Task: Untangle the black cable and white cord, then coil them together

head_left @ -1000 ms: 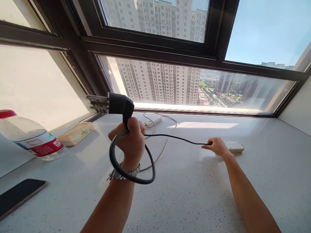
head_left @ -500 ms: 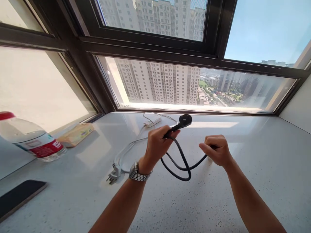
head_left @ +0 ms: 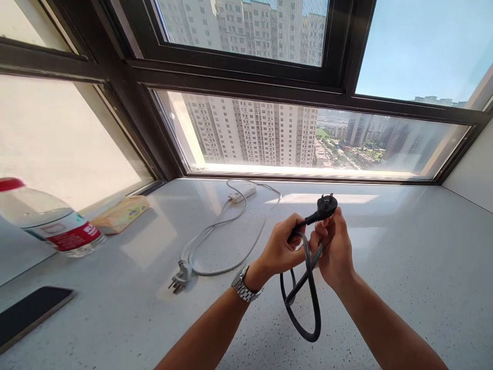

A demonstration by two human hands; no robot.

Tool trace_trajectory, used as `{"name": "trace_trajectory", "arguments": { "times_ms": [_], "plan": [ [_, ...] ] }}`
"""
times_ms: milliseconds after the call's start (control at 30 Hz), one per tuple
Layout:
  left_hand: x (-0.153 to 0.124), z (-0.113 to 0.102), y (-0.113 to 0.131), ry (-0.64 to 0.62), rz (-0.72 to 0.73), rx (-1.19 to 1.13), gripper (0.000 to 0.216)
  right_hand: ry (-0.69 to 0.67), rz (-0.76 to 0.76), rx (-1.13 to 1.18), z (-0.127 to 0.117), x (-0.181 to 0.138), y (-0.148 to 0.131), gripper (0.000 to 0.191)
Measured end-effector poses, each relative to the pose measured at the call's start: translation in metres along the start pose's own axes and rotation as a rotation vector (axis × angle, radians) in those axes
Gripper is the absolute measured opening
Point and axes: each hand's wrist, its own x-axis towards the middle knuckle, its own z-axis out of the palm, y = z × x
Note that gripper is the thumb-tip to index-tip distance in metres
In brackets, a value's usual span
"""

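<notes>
We counted two cords: one black cord (head_left: 304,303) in our hands, one white cord (head_left: 215,246) lying on the sill (head_left: 404,288). One bottle (head_left: 50,221), one phone (head_left: 31,311) and one yellow packet (head_left: 121,211) sat off to the left. Our left hand (head_left: 279,249) was clamped round the black cord just below its plug (head_left: 326,204). Our right hand (head_left: 335,246) was closed on the same strands beside it. The loops hung below both fists, above the sill.

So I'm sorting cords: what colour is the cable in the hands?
Black cable, plug included; the head view shows it best.
</notes>
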Motion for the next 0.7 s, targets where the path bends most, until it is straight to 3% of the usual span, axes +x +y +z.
{"name": "trace_trajectory", "arguments": {
  "times_ms": [200, 433, 600, 700],
  "plan": [
    [-0.004, 0.014, 0.001, -0.034, -0.076, -0.138, 0.045, 0.082, -0.008, 0.044, 0.000, 0.005, -0.004, 0.050],
    [-0.001, 0.013, 0.004, 0.315, -0.113, -0.055, 0.039, -0.106, -0.049, -0.099, 0.004, -0.001, 0.004, 0.043],
    [0.004, 0.006, -0.009, 0.422, -0.093, -0.090, 0.040, -0.248, -0.135, -0.275, 0.005, -0.007, -0.002, 0.033],
    [0.008, 0.004, -0.011, 0.453, -0.016, -0.109, 0.048, -0.225, -0.289, -0.490, -0.005, -0.004, -0.002, 0.035]
  ]
}}
